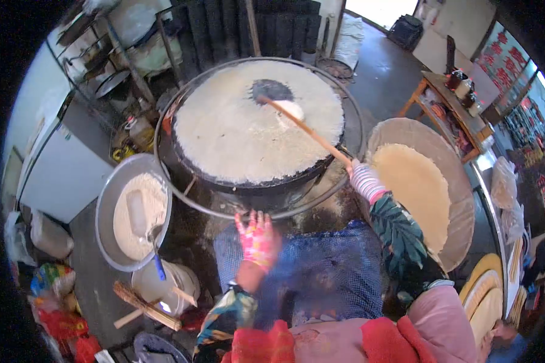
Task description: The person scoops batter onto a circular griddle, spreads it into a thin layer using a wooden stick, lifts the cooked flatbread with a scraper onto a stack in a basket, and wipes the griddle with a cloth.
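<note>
A large round griddle (254,184) is covered with a thin pale layer of batter (224,127), except for a dark bare patch (271,89) toward the back. My right hand (366,180), in a striped glove, is closed around the lower end of a long wooden stick (315,134). The stick slants across the griddle, its far end over the bare patch, passing a white lump of batter (292,110). My left hand (258,241), in a pink patterned glove, has its fingers spread at the near side of the metal ring (215,213) surrounding the griddle; whether they touch it, I cannot tell.
At left, a metal basin (106,224) of pale batter holds a blue-handled scoop (159,266), above a white bucket (188,278) and firewood (145,305). On the right lies a round flat pancake (412,181) on a cloth-lined tray (460,199). A wooden table (427,103) stands behind.
</note>
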`<act>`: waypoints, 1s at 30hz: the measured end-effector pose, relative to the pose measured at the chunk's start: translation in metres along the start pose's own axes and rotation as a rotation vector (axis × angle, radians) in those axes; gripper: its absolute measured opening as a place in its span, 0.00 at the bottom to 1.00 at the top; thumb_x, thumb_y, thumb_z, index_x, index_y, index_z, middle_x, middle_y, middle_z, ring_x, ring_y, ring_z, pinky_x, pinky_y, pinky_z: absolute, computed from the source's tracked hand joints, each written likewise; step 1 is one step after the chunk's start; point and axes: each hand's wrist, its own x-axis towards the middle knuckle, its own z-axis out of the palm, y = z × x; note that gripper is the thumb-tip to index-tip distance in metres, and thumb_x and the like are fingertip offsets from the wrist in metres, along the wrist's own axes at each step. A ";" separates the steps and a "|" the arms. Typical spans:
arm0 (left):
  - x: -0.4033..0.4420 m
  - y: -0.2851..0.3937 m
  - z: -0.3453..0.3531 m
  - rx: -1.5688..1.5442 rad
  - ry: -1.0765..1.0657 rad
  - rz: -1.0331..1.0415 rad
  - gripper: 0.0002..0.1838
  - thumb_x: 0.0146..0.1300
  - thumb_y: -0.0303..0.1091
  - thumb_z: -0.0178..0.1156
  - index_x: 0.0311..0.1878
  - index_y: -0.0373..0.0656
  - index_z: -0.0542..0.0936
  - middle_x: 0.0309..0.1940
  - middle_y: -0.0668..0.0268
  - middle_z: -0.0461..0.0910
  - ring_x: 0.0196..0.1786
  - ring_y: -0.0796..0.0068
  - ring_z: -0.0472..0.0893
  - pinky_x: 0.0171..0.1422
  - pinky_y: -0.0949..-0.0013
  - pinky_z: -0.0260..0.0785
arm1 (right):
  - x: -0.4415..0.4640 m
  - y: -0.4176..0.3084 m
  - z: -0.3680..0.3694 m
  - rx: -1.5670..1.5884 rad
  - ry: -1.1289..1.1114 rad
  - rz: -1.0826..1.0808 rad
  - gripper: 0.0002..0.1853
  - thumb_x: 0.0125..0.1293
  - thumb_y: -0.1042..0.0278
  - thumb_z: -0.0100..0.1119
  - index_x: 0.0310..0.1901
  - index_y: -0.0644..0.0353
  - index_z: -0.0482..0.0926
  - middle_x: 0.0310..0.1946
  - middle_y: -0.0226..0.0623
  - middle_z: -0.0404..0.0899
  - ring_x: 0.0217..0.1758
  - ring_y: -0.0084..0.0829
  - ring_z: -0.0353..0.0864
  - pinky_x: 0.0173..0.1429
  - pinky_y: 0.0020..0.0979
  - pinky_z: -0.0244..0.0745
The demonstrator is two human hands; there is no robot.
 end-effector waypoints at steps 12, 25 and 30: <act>-0.008 -0.090 0.006 0.165 0.072 -0.142 0.28 0.53 0.42 0.50 0.54 0.34 0.75 0.60 0.53 0.70 0.68 0.55 0.63 0.73 0.35 0.29 | -0.001 0.003 0.006 0.007 0.101 -0.115 0.12 0.65 0.57 0.48 0.37 0.58 0.71 0.24 0.52 0.78 0.30 0.54 0.78 0.34 0.50 0.72; 0.028 -0.182 -0.002 0.225 -0.099 -0.475 0.27 0.54 0.41 0.53 0.58 0.42 0.73 0.66 0.63 0.65 0.68 0.61 0.63 0.73 0.36 0.31 | -0.008 0.019 0.009 -0.060 0.034 -0.165 0.11 0.66 0.57 0.48 0.36 0.57 0.69 0.23 0.53 0.77 0.28 0.54 0.78 0.32 0.52 0.71; 0.053 -0.206 -0.021 0.312 -0.302 -0.590 0.30 0.60 0.41 0.45 0.67 0.45 0.65 0.70 0.62 0.60 0.74 0.61 0.55 0.73 0.35 0.28 | 0.002 0.021 0.011 -0.067 0.141 -0.109 0.11 0.66 0.58 0.48 0.37 0.57 0.70 0.21 0.54 0.76 0.26 0.54 0.77 0.31 0.51 0.70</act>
